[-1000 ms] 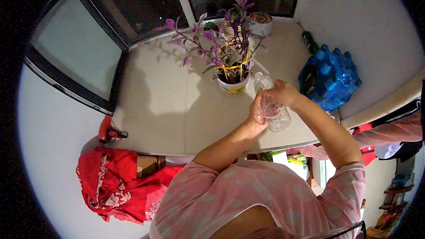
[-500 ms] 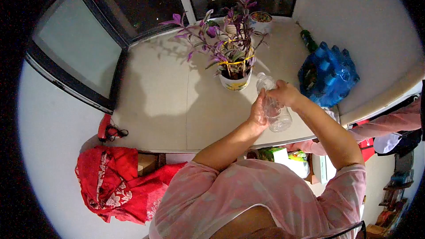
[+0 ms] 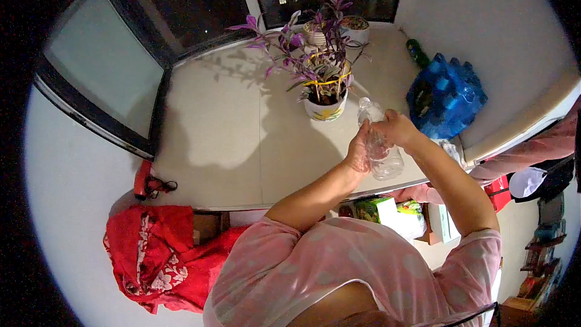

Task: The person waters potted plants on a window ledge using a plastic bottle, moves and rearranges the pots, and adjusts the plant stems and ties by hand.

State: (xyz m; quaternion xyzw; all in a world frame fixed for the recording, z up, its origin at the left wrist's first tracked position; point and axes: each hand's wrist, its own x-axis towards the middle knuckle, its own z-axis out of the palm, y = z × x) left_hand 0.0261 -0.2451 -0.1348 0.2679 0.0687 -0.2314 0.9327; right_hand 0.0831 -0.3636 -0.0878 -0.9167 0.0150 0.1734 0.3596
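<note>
A clear plastic bottle is tilted over the front part of the pale sill, its neck pointing up and away from me. My left hand is closed round its left side. From the right, my right hand is closed against the bottle's upper half with its fingers bent; the fingertips are partly hidden. No liquid can be made out inside. Just beyond the bottle's neck stands a potted plant with purple and green leaves, tied with yellow bands, in a white pot with a yellow pattern.
A blue plastic bag and a green bottle lie along the right wall. Two more pots, one a white pot, stand by the window. Red cloth and a red hair dryer are at left.
The view has shifted slightly. My hands and the bottle sit a little further right in it, and both hands keep their hold on the bottle.
</note>
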